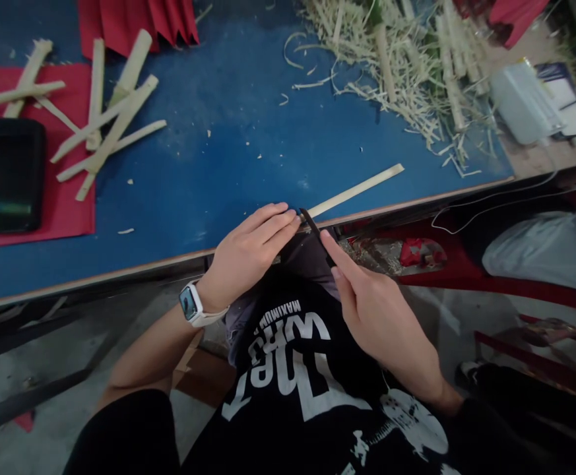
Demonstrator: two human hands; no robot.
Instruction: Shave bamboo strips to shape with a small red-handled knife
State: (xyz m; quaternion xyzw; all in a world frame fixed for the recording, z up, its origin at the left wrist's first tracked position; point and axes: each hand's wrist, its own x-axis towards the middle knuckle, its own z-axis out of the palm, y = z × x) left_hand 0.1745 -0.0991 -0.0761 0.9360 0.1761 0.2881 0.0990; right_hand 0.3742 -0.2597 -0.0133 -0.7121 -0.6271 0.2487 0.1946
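My left hand [251, 247], with a smartwatch on its wrist, lies at the near edge of the blue table [218, 152]. Its fingers are pressed together on the near end of a pale bamboo strip [354, 190] that runs away to the right across the table. My right hand [377, 316] is closed on a dark knife [316, 234], the index finger stretched along its back. The blade tip meets the strip's end right by my left fingertips. Most of the knife's handle is hidden in my palm.
Several split bamboo pieces [104, 125] lie at the left, partly on a red cloth [64, 198] beside a black tray [5, 175]. A heap of bamboo shavings [401, 59] fills the far right. A white container [522, 102] and a red chair frame [466, 270] stand right of the table.
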